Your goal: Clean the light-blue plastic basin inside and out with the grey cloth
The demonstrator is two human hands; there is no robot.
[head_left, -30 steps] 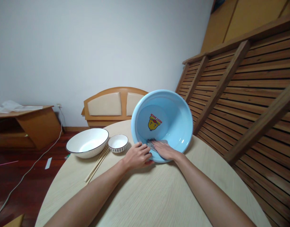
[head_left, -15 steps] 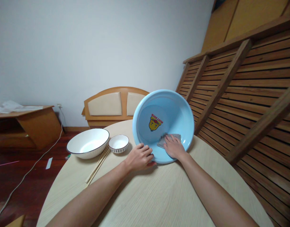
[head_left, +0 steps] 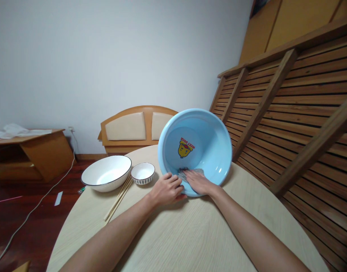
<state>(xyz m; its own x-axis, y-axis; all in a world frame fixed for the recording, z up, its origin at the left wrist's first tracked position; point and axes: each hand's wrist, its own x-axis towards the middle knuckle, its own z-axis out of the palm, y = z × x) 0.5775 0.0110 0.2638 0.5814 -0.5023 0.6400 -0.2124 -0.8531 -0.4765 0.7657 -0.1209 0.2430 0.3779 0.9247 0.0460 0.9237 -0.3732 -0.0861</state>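
Note:
A light blue plastic basin (head_left: 210, 139) stands tilted on its side on the round table, its opening turned toward me. A yellow duck picture and red lettering show on its inner bottom. My left hand (head_left: 168, 189) is closed around the basin's near-left rim. Inside the basin, my right hand (head_left: 198, 182) lies over a grey cloth (head_left: 186, 174) and presses it against the lower wall. The fingers cover much of the cloth.
Left of the basin are a small patterned bowl (head_left: 143, 173), several wooden chopsticks (head_left: 119, 200) and a large white dark-rimmed bowl (head_left: 107, 172) on the table (head_left: 173, 234). A wooden slatted frame (head_left: 298, 121) leans at the right. A cable (head_left: 39, 202) crosses the floor.
My right hand and the cloth have slid left along the basin's lower inner wall, toward my left hand. The left hand keeps its hold on the rim.

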